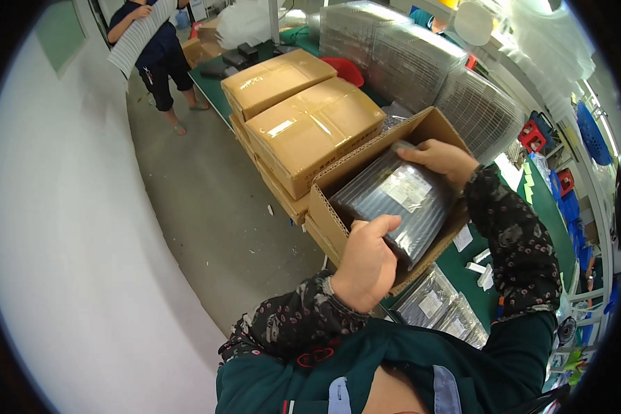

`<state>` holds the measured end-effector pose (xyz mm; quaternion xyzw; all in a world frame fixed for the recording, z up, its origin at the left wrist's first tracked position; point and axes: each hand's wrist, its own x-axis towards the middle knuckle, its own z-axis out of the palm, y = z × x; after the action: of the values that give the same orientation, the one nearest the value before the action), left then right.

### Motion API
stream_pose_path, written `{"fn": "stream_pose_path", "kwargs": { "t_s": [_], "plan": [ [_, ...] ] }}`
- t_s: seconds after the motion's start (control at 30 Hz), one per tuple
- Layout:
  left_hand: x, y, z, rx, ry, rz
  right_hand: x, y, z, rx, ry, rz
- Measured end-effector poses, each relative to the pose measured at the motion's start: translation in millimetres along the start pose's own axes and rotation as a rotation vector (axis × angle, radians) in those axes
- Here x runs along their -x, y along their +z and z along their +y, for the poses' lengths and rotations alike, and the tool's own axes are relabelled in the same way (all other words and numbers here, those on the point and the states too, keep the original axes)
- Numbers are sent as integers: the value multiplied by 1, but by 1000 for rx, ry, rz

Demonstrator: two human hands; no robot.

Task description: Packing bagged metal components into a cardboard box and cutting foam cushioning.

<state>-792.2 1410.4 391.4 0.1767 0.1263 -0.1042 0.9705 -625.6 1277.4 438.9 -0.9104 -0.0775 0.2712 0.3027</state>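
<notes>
A dark wrapped package (424,219) lies between the two hands, tilted within the mouth of an open cardboard carton (326,215). The left hand (367,261) grips its near left edge, the thumb laid along the upper face; the right hand (443,160) grips the far edge, its thumb pressed on the top corner. Both hands are closed on the package, although the remaining fingers are largely hidden, and how far they reach beneath it cannot be told. The package shows parallel ridges under glossy clear film. The carton stands with its walls upright around the package, whose lower part is out of sight inside. Beside it, to the left, two taped cartons (316,130) form the top of a stack, their lids crossed by shiny clear tape. Near the carton's lower right side, flat film-wrapped packs (428,298) rest on a green table (553,201). Behind the cartons stand clear plastic-covered stacks (417,65) and a red container (346,71). A pale label (407,189) sits on the package's upper face, its fine print too small to read; a smaller white label (430,303) marks one flat pack, and dark printing runs along the side of the nearer taped carton.
</notes>
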Motion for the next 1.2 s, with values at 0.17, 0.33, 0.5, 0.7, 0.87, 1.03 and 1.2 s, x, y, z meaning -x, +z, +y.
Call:
{"fn": "stream_pose_path", "kwargs": {
  "t_s": [0.17, 0.33, 0.5, 0.7, 0.87, 1.03, 1.2],
  "plan": [
    [7, 15, 9, 109, -42, 68, -45, 35, 20, -10, 187, -140],
    [15, 24, 17, -73, -143, 49, -65, 43, 60, -21, 235, -172],
    [31, 33, 56, -869, 499, -593, -71, 55, 73, 84, 208, -29],
    [-3, -12, 96, -1534, 1156, -234, -76, 76, 92, 62, -37, 85],
    [-29, -23, 96, -1800, 1059, -231, -73, 78, 58, 172, -35, -46],
    [-39, -30, 106, -1751, 1014, -186, -42, 39, -1, 985, -396, 97],
    [-50, -35, 117, -1757, 953, -129, 33, -3, -28, 513, -701, 485]
  ]
}}
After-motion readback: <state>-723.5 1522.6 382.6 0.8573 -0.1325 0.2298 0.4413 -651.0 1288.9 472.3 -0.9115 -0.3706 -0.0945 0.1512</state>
